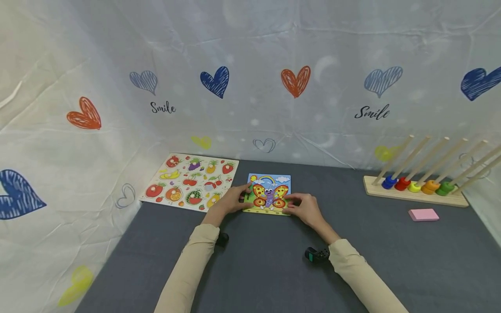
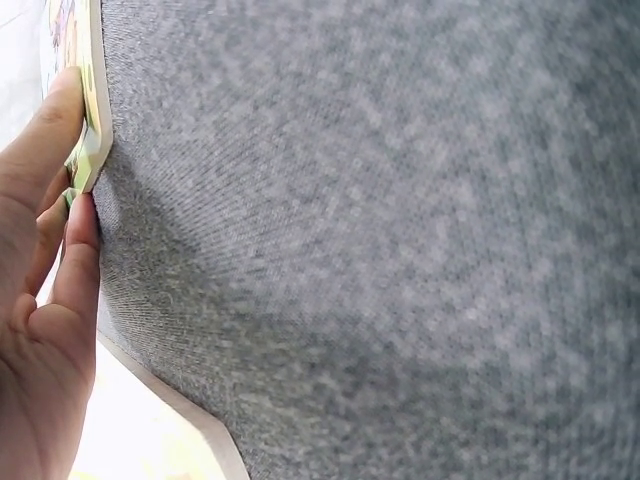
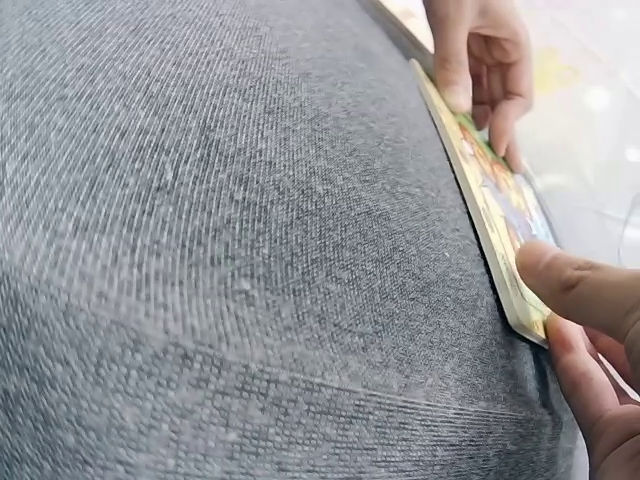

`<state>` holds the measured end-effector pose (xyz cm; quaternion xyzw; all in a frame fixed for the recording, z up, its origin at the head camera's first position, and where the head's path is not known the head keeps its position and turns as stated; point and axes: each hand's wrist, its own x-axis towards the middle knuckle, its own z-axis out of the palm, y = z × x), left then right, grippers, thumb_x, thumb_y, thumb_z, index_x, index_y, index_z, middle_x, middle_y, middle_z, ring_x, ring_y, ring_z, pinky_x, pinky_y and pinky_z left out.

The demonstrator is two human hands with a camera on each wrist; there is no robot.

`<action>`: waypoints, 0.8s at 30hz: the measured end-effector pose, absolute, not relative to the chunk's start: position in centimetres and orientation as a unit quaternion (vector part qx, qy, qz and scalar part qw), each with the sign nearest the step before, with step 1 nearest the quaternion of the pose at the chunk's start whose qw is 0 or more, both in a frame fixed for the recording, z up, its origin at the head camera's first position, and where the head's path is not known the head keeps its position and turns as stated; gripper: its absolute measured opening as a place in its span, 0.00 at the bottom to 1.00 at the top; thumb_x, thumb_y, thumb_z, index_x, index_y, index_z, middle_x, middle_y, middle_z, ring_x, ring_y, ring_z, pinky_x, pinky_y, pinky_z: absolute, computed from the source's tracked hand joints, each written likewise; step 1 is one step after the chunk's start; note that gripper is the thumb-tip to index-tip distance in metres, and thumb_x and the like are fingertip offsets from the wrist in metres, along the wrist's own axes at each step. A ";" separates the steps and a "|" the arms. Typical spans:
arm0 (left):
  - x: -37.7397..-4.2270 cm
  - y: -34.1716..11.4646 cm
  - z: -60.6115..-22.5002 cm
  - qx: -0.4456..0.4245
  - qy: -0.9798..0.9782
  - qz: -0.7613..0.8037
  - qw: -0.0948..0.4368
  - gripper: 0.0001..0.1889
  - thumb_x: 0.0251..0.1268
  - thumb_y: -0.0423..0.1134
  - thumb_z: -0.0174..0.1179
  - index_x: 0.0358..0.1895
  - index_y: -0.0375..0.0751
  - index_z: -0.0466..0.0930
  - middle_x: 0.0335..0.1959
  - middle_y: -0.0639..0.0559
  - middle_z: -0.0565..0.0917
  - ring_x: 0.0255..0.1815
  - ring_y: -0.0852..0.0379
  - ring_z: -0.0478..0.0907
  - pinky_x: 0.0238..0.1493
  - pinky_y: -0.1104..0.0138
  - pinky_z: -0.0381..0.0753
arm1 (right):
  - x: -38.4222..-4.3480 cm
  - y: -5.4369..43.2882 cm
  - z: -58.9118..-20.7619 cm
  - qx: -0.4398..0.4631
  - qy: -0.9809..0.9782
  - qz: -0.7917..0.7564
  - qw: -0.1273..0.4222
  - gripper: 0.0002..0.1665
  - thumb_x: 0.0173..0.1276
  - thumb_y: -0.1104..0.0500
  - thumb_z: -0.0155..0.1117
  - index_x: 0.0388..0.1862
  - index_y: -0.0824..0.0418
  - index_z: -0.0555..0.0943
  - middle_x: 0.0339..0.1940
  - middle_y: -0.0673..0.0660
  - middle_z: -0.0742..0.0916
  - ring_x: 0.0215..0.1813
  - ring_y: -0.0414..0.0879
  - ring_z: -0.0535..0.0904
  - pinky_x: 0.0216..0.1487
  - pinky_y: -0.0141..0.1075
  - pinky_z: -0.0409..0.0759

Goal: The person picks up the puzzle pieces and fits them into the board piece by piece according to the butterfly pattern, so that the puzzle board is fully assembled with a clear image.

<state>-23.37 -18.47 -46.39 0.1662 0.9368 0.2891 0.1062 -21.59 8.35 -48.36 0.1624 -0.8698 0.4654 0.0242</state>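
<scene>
A small square butterfly puzzle board (image 1: 269,198) lies on the dark grey table in the head view, bright with a sun, a rainbow and clouds. My left hand (image 1: 231,201) holds its left side, thumb on the face and fingers at the edge, as the left wrist view also shows. At the opposite side my right hand (image 1: 306,209) pinches the board's edge near the lower right corner. In the right wrist view the thumb (image 3: 575,285) presses on the picture and the fingers touch the board's side. The board's underside is hidden.
A larger fruit puzzle board (image 1: 182,203) lies at the back left, close to the left hand. On the right stands a wooden peg rack (image 1: 424,196) with tall rods and coloured rings. A pink block (image 1: 424,214) is in front of it. A printed curtain (image 1: 250,121) hangs behind the table.
</scene>
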 end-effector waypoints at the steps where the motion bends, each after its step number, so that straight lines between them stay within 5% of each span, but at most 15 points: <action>1: -23.3 -18.5 -46.4 0.169 0.936 0.289 0.105 0.39 0.62 0.40 0.66 0.74 0.37 0.57 0.61 0.45 0.77 0.50 0.52 0.75 0.54 0.59 0.73 | -21.6 8.4 -48.3 0.162 -0.870 0.466 0.026 0.22 0.48 0.60 0.80 0.43 0.64 0.87 0.29 0.53 0.88 0.32 0.43 0.81 0.34 0.32 0.76; 24: -23.5 -18.6 -46.6 0.189 0.927 0.312 0.091 0.37 0.61 0.39 0.66 0.72 0.34 0.61 0.60 0.43 0.77 0.52 0.50 0.76 0.54 0.58 0.75 | -21.4 8.0 -49.1 0.159 -0.855 0.492 0.044 0.17 0.51 0.62 0.78 0.41 0.65 0.86 0.35 0.58 0.88 0.38 0.49 0.85 0.39 0.39 0.82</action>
